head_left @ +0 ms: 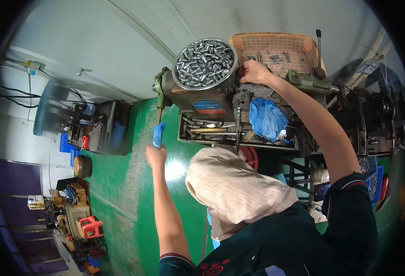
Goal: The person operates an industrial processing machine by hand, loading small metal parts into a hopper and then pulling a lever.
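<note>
My left hand (155, 156) is closed round the blue-wrapped grip (159, 134) of a lever at the left end of a small lathe (198, 102). My right hand (255, 72) reaches to the spindle end on the lathe's right side, fingers bent together; whatever they pinch is hidden. Just left of that hand, a round metal bowl (181, 83) heaped with short steel pins (205, 62) rests on top of the machine. Behind it stands an orange plastic basket (276, 41) with some small metal parts (280, 58) inside. A crumpled blue cloth (267, 118) lies below my right forearm.
A tool tray (239, 142) with rods and a brass-coloured bar (208, 130) runs along the lathe's front. Beige cloth (230, 175) lies below it, near my body. An upright black-knobbed lever (319, 46) rises at right. Other machines (106, 124) stand left across the green floor (142, 202).
</note>
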Action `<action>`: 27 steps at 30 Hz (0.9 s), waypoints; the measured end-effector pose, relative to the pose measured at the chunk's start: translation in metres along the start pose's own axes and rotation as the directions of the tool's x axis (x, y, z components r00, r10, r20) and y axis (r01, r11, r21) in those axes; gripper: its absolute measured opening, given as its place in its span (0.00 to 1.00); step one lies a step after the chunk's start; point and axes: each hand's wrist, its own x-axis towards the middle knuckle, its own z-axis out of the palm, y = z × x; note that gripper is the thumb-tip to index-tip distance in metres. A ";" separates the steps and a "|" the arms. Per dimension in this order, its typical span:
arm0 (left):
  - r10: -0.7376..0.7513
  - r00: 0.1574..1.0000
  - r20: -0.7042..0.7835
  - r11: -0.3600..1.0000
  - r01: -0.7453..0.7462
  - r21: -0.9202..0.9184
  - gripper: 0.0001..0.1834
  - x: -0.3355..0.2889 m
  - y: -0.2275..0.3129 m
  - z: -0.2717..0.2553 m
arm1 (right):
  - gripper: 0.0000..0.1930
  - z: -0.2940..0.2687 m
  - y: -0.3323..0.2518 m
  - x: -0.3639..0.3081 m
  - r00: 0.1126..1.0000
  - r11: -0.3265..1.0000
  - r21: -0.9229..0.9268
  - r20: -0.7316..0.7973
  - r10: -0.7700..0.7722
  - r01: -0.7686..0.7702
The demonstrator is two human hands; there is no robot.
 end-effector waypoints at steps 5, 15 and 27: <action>0.012 1.000 0.009 1.000 -0.012 -0.004 0.12 0.004 -0.004 0.006 | 0.16 0.004 0.002 0.001 0.999 0.999 0.025 0.007 -0.033 0.033; 0.020 1.000 -0.003 0.993 -0.019 0.115 0.14 0.020 -0.015 0.002 | 0.13 0.006 -0.001 -0.002 0.994 0.994 0.015 -0.044 -0.104 0.105; -0.008 1.000 0.027 0.978 0.002 0.208 0.11 0.065 -0.053 -0.009 | 0.12 -0.063 0.010 0.005 0.982 0.845 -0.534 -0.141 -0.126 0.032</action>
